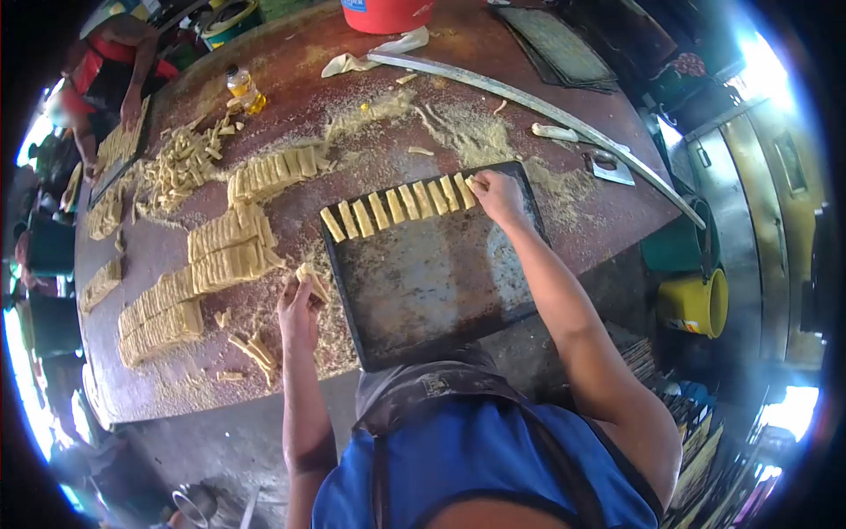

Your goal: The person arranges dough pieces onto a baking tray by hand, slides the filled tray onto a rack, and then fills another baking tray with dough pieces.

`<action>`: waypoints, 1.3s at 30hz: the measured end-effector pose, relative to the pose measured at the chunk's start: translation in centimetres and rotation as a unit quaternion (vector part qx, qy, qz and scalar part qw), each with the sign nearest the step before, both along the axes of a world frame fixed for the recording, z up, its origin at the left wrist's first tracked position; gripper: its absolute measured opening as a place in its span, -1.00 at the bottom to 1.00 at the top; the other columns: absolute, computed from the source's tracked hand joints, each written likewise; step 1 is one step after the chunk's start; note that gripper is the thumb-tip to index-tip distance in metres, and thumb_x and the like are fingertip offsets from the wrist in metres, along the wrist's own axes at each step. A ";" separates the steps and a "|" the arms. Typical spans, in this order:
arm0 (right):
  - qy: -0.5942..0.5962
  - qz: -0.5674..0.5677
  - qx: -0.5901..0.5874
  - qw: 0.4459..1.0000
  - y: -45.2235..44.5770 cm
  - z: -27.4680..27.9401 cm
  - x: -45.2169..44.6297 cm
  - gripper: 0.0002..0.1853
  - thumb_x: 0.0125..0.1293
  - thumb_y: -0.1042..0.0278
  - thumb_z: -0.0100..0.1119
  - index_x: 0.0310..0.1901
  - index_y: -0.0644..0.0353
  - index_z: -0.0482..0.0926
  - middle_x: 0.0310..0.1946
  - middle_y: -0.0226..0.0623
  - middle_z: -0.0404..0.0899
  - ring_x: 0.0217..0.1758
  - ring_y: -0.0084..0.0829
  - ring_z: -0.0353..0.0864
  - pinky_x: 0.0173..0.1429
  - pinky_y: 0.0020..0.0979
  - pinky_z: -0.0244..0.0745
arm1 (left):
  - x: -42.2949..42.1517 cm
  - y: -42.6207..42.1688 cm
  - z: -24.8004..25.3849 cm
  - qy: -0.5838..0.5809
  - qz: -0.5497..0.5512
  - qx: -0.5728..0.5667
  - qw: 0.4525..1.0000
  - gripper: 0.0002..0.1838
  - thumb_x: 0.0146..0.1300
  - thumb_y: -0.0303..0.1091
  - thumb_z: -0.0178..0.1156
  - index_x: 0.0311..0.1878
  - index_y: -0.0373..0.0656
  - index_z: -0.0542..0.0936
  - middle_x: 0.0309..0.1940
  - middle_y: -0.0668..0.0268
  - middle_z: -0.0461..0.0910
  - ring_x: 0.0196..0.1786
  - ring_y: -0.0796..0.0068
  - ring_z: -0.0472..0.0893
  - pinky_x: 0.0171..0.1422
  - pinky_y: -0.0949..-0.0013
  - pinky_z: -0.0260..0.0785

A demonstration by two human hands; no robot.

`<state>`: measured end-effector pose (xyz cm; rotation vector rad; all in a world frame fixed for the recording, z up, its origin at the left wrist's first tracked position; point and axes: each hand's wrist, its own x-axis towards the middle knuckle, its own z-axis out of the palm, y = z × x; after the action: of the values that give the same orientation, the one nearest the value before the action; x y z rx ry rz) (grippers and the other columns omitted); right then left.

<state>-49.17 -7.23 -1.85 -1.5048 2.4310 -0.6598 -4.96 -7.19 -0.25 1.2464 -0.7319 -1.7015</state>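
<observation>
A dark baking tray [414,291] lies at the table's near edge, in front of my body. Along its far side runs a row of pale dough sticks [397,205], spaced slightly apart. At the right end of this row my right hand [500,197] pinches a dough stick [470,183]. My left hand [300,316], left of the tray, has its fingers closed around a few dough sticks [310,275]. Stacked rows of cut dough sticks [231,247] stand on the table to the left, with a few loose sticks [256,353] nearer me.
Crumbs and flour cover much of the red table [291,115]. A long metal bar [546,110] curves across the right side, near a scraper [608,166]. A bottle [245,88], a red bucket [388,13] and stacked trays [560,44] stand farther back. Another person [123,53] works at another tray [119,150].
</observation>
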 end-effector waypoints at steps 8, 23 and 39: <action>-0.085 0.018 -0.090 0.992 -0.6 -1.1 -2.3 -0.74 0.16 0.29 0.40 -0.15 0.22 0.72 -0.26 -0.12 0.75 -0.18 -0.17 0.76 -0.04 -0.29 0.63 | -0.8 3.6 -1.3 -0.004 0.038 0.050 0.998 -0.71 0.44 -0.32 0.18 0.11 -0.26 0.54 -0.14 0.22 0.67 -0.16 0.41 0.68 -0.13 0.32 0.56; -0.516 0.311 0.050 0.797 2.3 3.8 25.5 -0.64 0.34 0.14 0.35 0.03 0.21 0.62 -0.05 -0.25 0.69 -0.12 -0.38 0.70 0.06 -0.31 0.62 | 1.4 1.5 1.9 0.026 -0.136 0.005 0.990 -0.66 0.44 -0.30 0.21 0.13 -0.34 0.54 -0.12 0.20 0.68 -0.11 0.36 0.69 -0.01 0.27 0.58; -0.533 0.280 0.179 0.778 0.1 6.3 38.7 -0.74 0.35 0.26 0.32 -0.04 0.22 0.60 -0.30 -0.30 0.67 -0.31 -0.49 0.70 -0.29 -0.44 0.67 | 16.8 -1.1 3.5 -0.122 -0.119 -0.038 0.985 -0.75 0.38 -0.27 0.29 -0.05 -0.27 0.65 -0.28 0.31 0.69 -0.27 0.58 0.66 -0.19 0.49 0.54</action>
<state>-10.49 -7.09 4.44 -1.1019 1.0867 -0.6061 11.85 -8.28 3.25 1.3727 -1.1224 -1.7074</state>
